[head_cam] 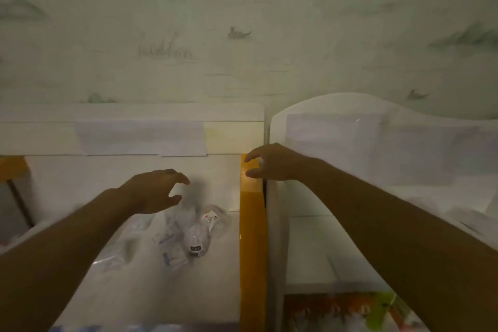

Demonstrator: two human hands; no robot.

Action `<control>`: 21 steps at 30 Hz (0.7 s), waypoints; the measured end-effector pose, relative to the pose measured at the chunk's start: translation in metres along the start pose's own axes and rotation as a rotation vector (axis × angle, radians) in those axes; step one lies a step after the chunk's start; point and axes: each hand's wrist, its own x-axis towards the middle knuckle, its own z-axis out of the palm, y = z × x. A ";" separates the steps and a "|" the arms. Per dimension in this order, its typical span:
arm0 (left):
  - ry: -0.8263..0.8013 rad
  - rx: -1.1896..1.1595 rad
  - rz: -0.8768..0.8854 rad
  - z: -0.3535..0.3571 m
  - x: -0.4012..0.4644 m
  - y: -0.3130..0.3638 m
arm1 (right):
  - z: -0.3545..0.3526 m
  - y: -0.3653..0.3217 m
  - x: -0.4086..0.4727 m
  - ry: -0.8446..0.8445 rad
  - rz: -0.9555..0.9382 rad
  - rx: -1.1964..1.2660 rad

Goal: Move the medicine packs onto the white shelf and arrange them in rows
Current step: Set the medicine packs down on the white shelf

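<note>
A: Where do the medicine packs [175,240] lie; are any picked up yet?

B: None is held; they sit in a loose heap on the white shelf [210,277] of the left unit, clear pouches overlapping one another, with a small white bottle-like item [196,242] among them; blur hides the labels.

A: And the hands?

B: The left hand [156,191] hovers above the heap, fingers and thumb spread in a wide curve, gripping nothing; the right hand [269,162] is raised near the orange side panel [252,224], fingers likewise parted and curved, holding nothing; whether it touches the panel cannot be told.

A: So what does the step ask of the person?

B: Most likely the first pick; the left hand should drop onto the topmost pouch rather than dig beneath; slippery film calls for a pinch at an edge or corner, not a flat press.

A: Any risk?

B: The round white item may roll if nudged; better to lift it out first, or steady it with the right hand; then the packs can be laid flat, edges parallel to the shelf's back wall, starting a row at the rear so later rows do not block the reach.
</note>
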 end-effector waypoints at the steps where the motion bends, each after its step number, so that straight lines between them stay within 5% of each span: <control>1: -0.017 0.013 -0.001 0.004 -0.005 -0.010 | 0.004 -0.007 0.004 -0.001 -0.003 -0.004; 21: -0.316 0.063 -0.077 0.054 -0.015 -0.100 | 0.086 -0.063 0.112 -0.179 -0.062 0.031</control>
